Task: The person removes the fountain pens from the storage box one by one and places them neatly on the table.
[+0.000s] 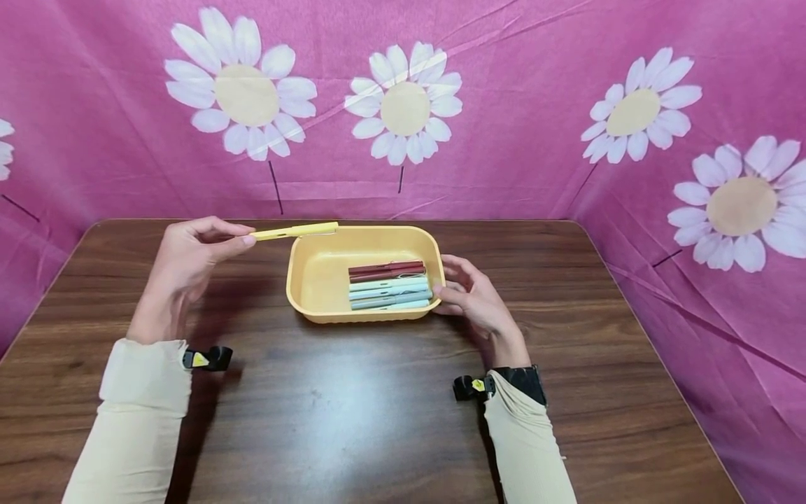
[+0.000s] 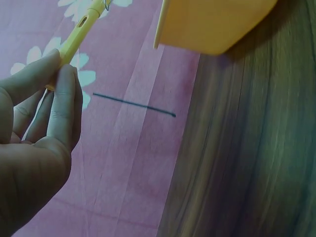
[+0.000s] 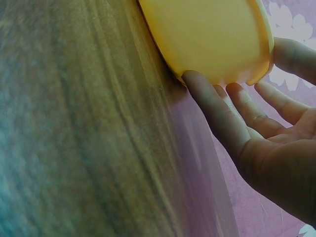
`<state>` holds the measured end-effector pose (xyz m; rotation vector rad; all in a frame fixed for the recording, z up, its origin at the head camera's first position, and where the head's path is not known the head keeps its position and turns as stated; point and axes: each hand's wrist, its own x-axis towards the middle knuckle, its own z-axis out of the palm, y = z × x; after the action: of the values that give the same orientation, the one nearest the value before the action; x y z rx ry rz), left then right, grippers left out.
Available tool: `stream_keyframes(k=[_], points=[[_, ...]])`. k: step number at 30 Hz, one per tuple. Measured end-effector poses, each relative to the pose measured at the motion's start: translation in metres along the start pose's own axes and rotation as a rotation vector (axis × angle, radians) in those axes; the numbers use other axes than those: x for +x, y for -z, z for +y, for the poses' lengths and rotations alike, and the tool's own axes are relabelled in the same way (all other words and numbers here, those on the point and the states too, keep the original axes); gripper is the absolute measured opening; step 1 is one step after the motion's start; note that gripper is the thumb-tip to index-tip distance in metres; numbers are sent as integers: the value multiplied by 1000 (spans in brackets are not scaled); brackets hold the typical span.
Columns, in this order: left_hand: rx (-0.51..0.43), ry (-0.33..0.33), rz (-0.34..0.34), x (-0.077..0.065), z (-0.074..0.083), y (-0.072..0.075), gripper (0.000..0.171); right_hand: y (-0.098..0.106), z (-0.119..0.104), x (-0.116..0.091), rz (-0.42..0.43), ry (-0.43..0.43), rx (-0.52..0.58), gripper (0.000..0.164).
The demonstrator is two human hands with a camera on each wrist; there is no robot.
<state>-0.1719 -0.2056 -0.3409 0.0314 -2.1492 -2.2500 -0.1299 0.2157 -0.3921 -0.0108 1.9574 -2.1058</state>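
My left hand (image 1: 182,269) pinches one end of a yellow pen (image 1: 296,231) between thumb and fingers. The pen lies nearly level, its clip end over the back left rim of a yellow plastic tray (image 1: 321,316). At the tray's right end, my right hand (image 1: 475,297) holds on, thumb at the rim and fingers along the outer wall (image 3: 217,39). Inside, on the right, several pens lie side by side: dark red pens (image 1: 386,271), pale mint ones (image 1: 384,285) and a grey-blue one (image 1: 390,299). In the left wrist view, the pen (image 2: 79,37) points up, away from the palm.
A dark wood-grain table (image 1: 352,420) carries the tray near its back edge. Behind and to the right hangs a pink cloth (image 1: 516,105) printed with white daisies. Black straps with small cameras (image 1: 210,358) sit at both wrists.
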Motion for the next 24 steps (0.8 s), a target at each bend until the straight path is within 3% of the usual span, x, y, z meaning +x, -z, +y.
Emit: stream_keyframes(k=[7, 15, 20, 24], points=[[50, 16, 23, -4, 0, 17, 15, 0, 0, 1, 1, -6, 9, 65], [157, 121, 47, -11, 3, 43, 13, -1, 0, 0, -5, 2, 11, 65], [98, 124, 80, -16, 1, 57, 13, 1, 1, 1, -4, -2, 8, 65], [-52, 105, 92, -18, -5, 66, 12, 2, 2, 1, -7, 1, 7, 65]])
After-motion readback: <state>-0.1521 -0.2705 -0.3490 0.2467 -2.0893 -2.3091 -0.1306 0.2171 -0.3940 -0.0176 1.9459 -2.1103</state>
